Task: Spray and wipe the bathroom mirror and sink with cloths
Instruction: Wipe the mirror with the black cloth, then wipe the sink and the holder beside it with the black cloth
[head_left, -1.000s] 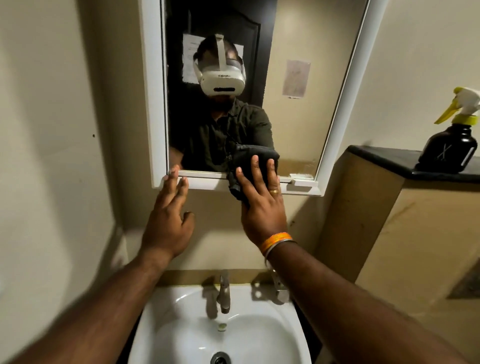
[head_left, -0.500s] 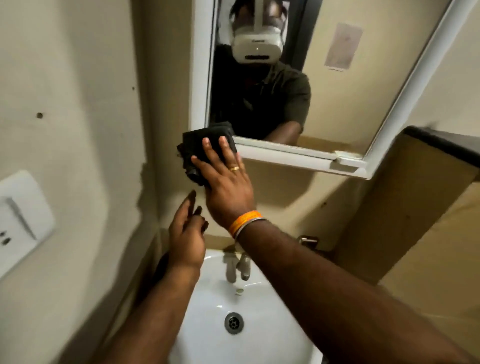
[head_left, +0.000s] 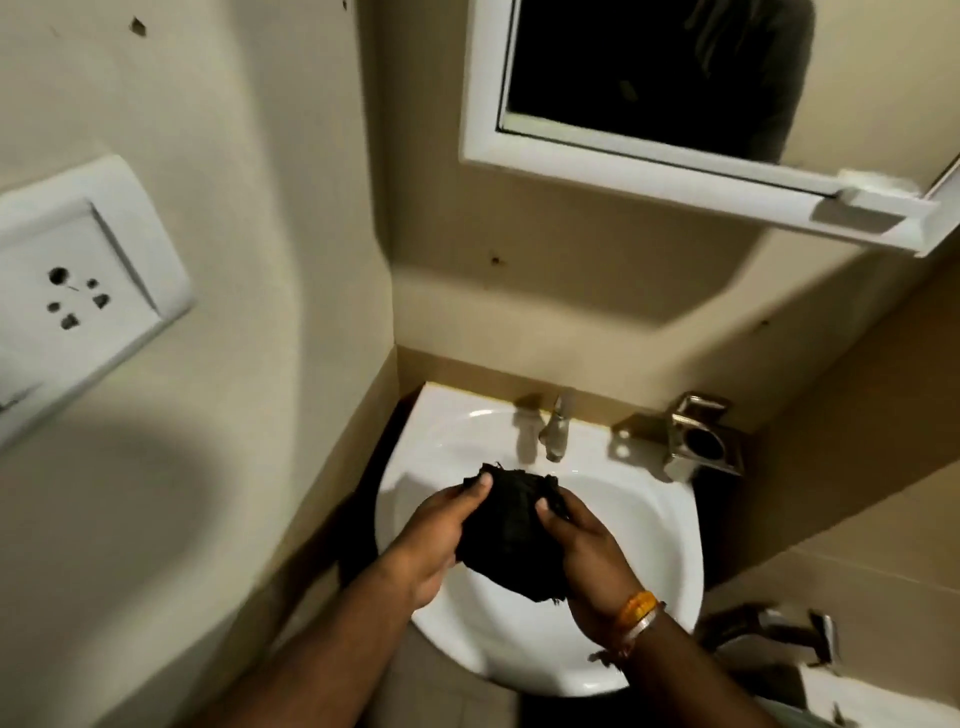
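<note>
Fingers of both the left hand (head_left: 436, 540) and right hand (head_left: 587, 551) curl round a bunched black cloth (head_left: 511, 525), held between them above the sink (head_left: 654, 519) bowl. The mirror (head_left: 649, 67) hangs untouched above. I judge the mirror stage over and the sink wipe not yet begun; no spray bottle shows.

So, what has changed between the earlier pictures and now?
The right hand brought the black cloth down from the mirror frame to above the sink. The left hand, open and empty before, now grips the cloth too. The tap is unchanged.
</note>
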